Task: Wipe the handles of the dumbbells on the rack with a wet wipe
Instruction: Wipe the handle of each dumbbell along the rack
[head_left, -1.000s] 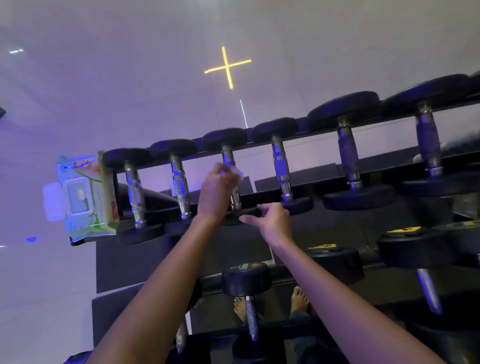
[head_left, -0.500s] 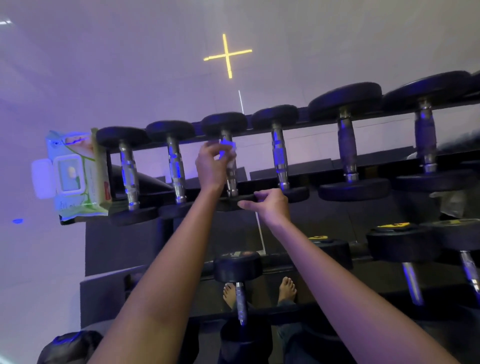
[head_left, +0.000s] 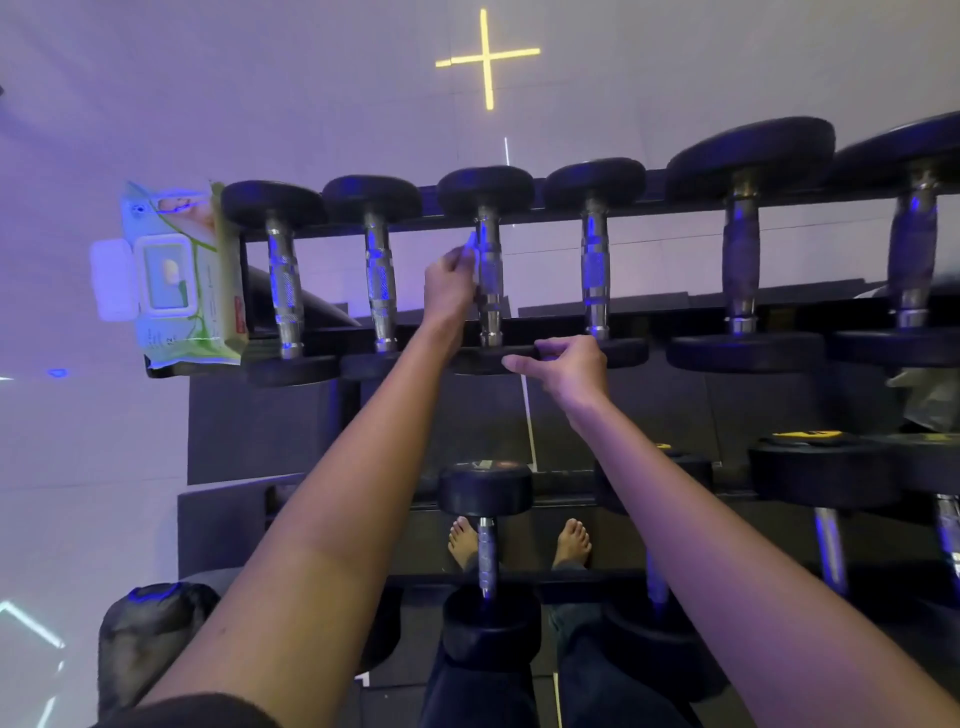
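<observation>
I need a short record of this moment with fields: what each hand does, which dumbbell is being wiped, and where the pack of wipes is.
left hand: pinches the wet wipe against the handle
right hand: grips the near head of the same dumbbell
dumbbell being wiped: third dumbbell from the left, top row
wipe pack: at the left end of the rack, beside the first dumbbell
</observation>
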